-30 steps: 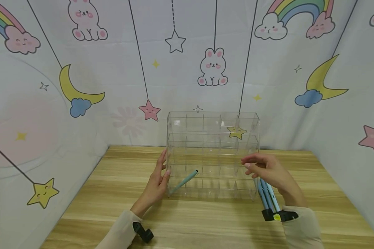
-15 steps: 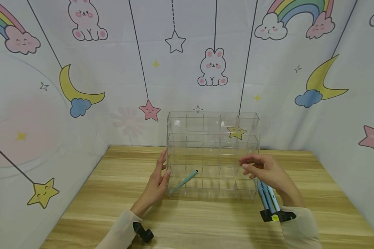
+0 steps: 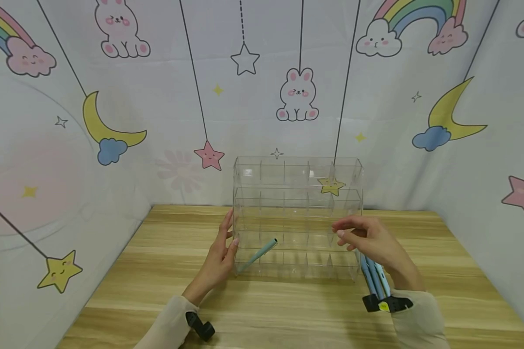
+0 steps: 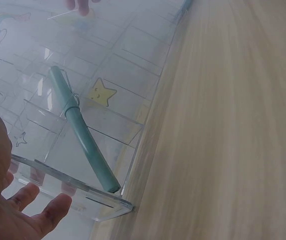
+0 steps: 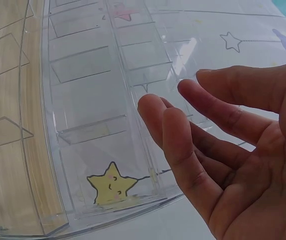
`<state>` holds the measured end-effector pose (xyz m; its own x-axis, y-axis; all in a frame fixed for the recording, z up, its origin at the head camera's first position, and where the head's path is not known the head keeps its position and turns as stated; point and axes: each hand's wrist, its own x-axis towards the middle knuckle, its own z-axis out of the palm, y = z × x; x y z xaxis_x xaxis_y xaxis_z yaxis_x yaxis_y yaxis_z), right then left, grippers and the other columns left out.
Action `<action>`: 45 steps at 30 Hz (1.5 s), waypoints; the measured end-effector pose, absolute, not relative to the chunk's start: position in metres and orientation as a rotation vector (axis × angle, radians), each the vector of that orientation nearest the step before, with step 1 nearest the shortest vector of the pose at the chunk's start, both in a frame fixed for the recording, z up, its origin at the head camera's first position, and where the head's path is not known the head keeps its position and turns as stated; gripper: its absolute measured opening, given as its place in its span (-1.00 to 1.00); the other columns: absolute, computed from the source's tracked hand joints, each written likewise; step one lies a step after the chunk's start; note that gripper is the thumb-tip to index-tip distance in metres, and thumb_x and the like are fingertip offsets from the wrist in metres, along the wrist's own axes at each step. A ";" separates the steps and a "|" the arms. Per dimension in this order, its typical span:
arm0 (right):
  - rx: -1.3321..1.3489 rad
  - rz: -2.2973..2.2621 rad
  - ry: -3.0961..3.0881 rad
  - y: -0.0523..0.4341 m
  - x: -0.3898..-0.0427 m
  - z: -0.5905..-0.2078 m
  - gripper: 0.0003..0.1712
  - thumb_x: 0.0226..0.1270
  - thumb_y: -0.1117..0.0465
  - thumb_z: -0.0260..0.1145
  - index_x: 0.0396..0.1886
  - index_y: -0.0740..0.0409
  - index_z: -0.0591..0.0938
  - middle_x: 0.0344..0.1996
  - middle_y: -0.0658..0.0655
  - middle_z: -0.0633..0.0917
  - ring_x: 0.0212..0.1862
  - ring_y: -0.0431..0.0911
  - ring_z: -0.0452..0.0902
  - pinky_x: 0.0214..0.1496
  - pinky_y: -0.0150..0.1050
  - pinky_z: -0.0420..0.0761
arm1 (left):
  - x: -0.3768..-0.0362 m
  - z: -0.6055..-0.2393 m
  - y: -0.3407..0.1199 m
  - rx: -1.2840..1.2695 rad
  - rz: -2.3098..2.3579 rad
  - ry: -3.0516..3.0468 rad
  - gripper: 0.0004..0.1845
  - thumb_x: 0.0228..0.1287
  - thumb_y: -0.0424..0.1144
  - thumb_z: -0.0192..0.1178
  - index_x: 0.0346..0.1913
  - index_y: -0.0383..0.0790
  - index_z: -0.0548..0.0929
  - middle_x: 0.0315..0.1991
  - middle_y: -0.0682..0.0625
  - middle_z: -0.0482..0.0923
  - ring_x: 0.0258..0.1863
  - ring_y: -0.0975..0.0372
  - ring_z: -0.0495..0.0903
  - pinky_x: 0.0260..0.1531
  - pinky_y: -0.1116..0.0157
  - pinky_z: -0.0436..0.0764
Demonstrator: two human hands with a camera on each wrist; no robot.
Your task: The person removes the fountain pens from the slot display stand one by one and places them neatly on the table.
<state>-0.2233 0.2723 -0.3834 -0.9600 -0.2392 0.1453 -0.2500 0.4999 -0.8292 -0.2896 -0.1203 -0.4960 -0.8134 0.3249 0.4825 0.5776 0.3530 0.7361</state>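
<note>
Both hands are unclenched, the left hand [image 3: 217, 256] touching the clear rack [image 3: 296, 209], the right hand [image 3: 372, 238] before it.

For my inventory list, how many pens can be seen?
4: one teal pen in the clear organizer, three bluish pens right of it; others may be hidden.

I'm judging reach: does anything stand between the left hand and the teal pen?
Yes: the clear rack's side wall. The left hand is outside it, the teal pen inside.
</note>
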 end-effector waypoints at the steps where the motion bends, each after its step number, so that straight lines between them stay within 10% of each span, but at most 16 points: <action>1: 0.445 1.500 -2.712 0.272 -0.223 -0.383 -0.65 0.64 0.15 0.31 0.24 0.26 0.70 0.13 0.36 0.77 -0.16 -0.17 0.79 -0.13 -0.16 0.80 | -0.290 -0.496 -0.120 -0.810 -1.443 -2.364 -0.15 0.70 -0.41 0.00 0.79 0.07 -0.18 0.74 -0.32 0.03 0.41 -0.44 0.48 -0.04 -0.09 0.80; 45: 0.607 1.548 -2.650 0.251 -0.223 -0.386 -0.58 0.63 0.27 0.29 0.36 0.33 0.60 0.13 0.41 0.76 -0.20 -0.24 0.78 -0.16 -0.18 0.81 | -0.289 -0.495 -0.120 -0.822 -1.417 -2.352 -0.11 0.66 -0.46 0.02 0.79 0.04 -0.19 0.72 -0.39 0.04 0.39 -0.46 0.49 -0.06 -0.09 0.80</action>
<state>-0.2227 0.2514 -0.3859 -0.9246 -0.3220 0.2036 -0.3355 0.4350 -0.8356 -0.2890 -0.1196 -0.4949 -0.8008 0.3275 0.5014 0.5964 0.3590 0.7179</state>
